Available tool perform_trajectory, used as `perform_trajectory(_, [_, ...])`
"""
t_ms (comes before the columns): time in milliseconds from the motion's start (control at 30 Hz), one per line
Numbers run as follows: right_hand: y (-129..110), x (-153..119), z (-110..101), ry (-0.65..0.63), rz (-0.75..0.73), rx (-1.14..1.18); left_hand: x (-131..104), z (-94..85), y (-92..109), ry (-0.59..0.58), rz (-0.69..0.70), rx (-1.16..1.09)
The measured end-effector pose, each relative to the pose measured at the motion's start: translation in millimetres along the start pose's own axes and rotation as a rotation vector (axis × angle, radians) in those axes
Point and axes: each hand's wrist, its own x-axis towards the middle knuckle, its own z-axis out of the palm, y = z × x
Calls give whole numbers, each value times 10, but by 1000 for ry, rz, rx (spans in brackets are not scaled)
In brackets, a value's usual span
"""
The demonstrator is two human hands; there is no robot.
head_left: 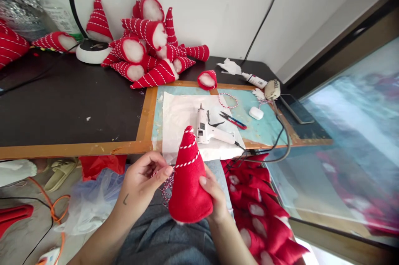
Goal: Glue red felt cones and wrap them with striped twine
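A red felt cone [190,190] stands tip up in front of my body, with red-and-white twisted cord wound round its upper part. My right hand [215,192] is wrapped round the cone's right side, thumb on the felt. At the cone's left edge, my left hand [146,177] pinches the cord between thumb and forefinger. A loose bundle of the same cord [167,188] hangs just below those fingers. Beyond the cone, a white glue gun [202,126] lies on a white sheet [174,111], with small snips [233,120] to its right.
Several cord-wrapped red cones [156,74] are piled at the back of the black table [62,103]. A lamp base [92,52] stands left of them. A cord loop, a bottle [254,79] and a phone [296,108] lie rightward. More red cones [262,215] fill the space below right.
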Motion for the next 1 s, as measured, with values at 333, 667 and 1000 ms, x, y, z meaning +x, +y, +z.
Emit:
perform_trajectory(333, [107,50,-57,-222,142,24,98,103,10,-323,-159,-306])
perform_trajectory(667, [-229,-16,-174,-186,-107,-319,213,34,19,-231,-84,-94])
perform_trajectory(1000, [-211,-44,-76,-133,-62,-386,222,-5,0,-145,-99,-24])
